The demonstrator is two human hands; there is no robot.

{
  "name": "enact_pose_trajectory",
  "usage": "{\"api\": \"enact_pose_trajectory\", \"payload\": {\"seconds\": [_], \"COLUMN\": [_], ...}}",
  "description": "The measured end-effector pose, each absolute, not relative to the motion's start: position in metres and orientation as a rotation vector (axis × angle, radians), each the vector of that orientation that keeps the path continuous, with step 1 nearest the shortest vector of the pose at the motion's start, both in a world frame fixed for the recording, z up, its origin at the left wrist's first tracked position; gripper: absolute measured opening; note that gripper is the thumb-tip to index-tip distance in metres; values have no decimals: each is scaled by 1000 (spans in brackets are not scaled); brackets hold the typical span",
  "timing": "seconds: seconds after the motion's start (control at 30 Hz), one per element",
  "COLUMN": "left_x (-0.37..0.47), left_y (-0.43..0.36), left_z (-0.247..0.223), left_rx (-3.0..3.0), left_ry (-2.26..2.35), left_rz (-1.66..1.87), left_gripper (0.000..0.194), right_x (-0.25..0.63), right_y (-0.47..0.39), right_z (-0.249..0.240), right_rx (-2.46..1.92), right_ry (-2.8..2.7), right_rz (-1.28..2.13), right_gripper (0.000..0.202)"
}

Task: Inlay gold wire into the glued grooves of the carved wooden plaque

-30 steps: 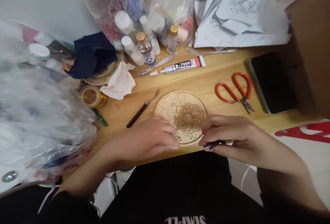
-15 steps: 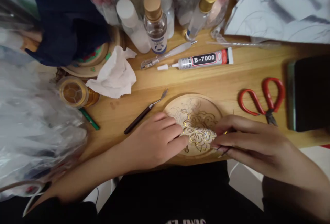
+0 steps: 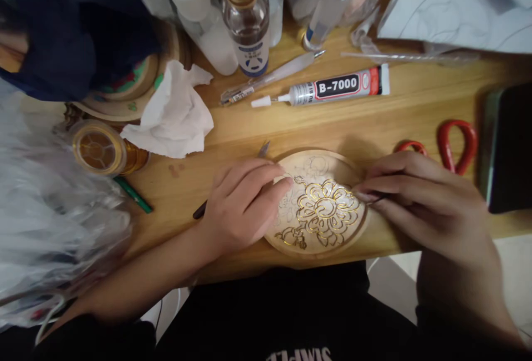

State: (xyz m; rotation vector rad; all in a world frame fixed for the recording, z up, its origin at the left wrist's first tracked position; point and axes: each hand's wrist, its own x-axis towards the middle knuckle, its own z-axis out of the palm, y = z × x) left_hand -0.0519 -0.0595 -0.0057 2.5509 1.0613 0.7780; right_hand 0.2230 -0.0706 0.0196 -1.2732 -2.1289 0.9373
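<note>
A round wooden plate [image 3: 357, 228] lies near the table's front edge, with gold wire outlines of a flower [image 3: 326, 209] and pencil lines on it. My left hand [image 3: 247, 206] rests at the plate's left rim, its fingers curled together; what they hold, if anything, is hidden. At the right rim, my right hand [image 3: 419, 200] pinches a thin dark tool [image 3: 378, 197], whose tip is too small to make out. Beneath my left hand lies a dark-handled spatula [image 3: 200, 210], mostly covered.
A B-7000 glue tube [image 3: 341, 85] and a pen [image 3: 274, 76] lie behind the plate. Red-handled pliers [image 3: 457, 145] and a black device [image 3: 511, 150] are at the right. Bottles [image 3: 247, 23], crumpled tissue [image 3: 174, 117], a spool [image 3: 100, 148] and a green pen [image 3: 135, 195] stand or lie further off.
My left hand has moved back and left, uncovering wire at the plate's lower left. My right hand has moved right and back, now partly covering the pliers. The camera view has shifted closer.
</note>
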Motion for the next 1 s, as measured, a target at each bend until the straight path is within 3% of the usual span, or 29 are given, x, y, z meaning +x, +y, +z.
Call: {"api": "enact_pose_trajectory", "payload": {"seconds": [1.0], "left_x": [-53], "left_y": [-63], "left_z": [-11], "left_rx": [2692], "left_ry": [1002], "left_rz": [819], "left_gripper": [13], "right_x": [218], "right_y": [-32], "right_z": [22], "right_rx": [-1162], "right_ry": [-2199], "right_rz": [1149], "right_gripper": [20]}}
